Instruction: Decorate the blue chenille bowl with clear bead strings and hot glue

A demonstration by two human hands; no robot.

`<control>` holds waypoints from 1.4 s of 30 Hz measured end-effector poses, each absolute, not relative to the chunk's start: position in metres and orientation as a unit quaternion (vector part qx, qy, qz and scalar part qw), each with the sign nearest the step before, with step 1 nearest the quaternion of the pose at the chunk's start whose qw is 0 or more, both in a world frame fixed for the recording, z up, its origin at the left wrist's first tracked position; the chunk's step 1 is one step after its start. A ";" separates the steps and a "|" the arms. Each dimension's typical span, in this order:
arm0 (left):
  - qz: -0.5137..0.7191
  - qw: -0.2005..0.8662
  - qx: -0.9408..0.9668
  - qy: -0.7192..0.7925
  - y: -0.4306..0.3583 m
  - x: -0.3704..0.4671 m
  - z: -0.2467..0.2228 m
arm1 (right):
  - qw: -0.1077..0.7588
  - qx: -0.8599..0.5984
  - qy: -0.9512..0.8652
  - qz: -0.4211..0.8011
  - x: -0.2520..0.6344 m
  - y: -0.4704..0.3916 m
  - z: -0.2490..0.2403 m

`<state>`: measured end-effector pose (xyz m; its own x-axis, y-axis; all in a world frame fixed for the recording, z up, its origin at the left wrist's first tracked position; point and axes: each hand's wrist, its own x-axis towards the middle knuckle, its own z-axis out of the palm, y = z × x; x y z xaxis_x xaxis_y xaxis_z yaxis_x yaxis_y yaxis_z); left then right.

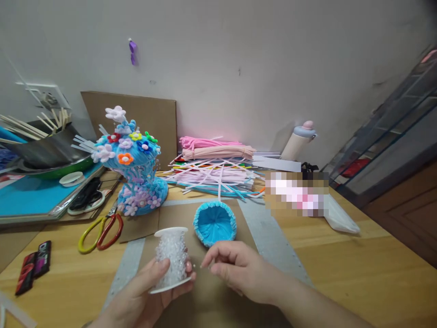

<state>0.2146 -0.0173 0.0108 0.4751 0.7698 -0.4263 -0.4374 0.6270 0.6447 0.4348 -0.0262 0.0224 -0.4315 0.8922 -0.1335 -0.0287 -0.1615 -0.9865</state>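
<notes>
My left hand (pixel 159 278) is wrapped around a white-flanged spool (pixel 171 257) wound with clear beads, held tilted above the table. To its right, my right hand (pixel 241 269) has its fingers curled and the thumb near the index finger. A tiny bead shows between its fingertips and the spool, so it seems to pinch the loose end of the bead string; the string itself is too fine to follow. Just beyond the right hand lies a blue fuzzy-rimmed bowl shape (pixel 215 224), its hollow facing me, with a pale stem at the top.
Behind on the left stands a blue pipe-cleaner piece with flowers (pixel 128 157). Scissors (pixel 102 230) lie before it. Pipe cleaners (pixel 215 168) are heaped at the back. A bottle (pixel 298 141) stands right, a metal pot with sticks (pixel 51 146) left. Cardboard (pixel 150 250) lies beneath my hands.
</notes>
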 end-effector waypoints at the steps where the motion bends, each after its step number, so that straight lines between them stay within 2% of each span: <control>1: 0.369 0.825 0.228 0.363 -0.016 0.214 0.010 | 0.363 -0.379 -0.500 0.689 0.437 -0.024 0.022; 5: 0.358 0.811 0.259 0.382 -0.018 0.211 0.009 | 0.424 -0.295 -0.360 0.777 0.444 -0.021 0.020; 8: 0.336 0.804 0.282 0.403 -0.022 0.211 0.009 | 0.424 -0.264 -0.284 0.818 0.448 -0.022 0.023; 14: 0.317 0.751 0.337 0.470 -0.021 0.217 0.017 | 0.474 -0.279 -0.257 0.794 0.447 -0.023 0.024; 21: 0.314 0.616 0.439 0.574 -0.013 0.213 0.018 | 0.512 -0.246 -0.231 0.790 0.439 -0.018 0.014; 30: 0.142 0.320 0.676 0.649 -0.004 0.187 -0.005 | 0.548 -0.262 -0.351 0.713 0.434 -0.018 0.007; 37: 0.219 0.267 0.743 0.573 -0.008 0.194 0.001 | 0.533 -0.290 -0.478 0.634 0.429 -0.028 0.006; 42: 0.200 0.223 0.806 0.511 -0.019 0.205 0.004 | 0.477 -0.361 -0.591 0.541 0.437 -0.032 0.017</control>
<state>0.2052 -0.0193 0.0036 0.3985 0.9123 0.0938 0.7339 -0.3786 0.5639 0.4366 -0.0322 0.0167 -0.2847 0.9429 0.1725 -0.0893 0.1531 -0.9842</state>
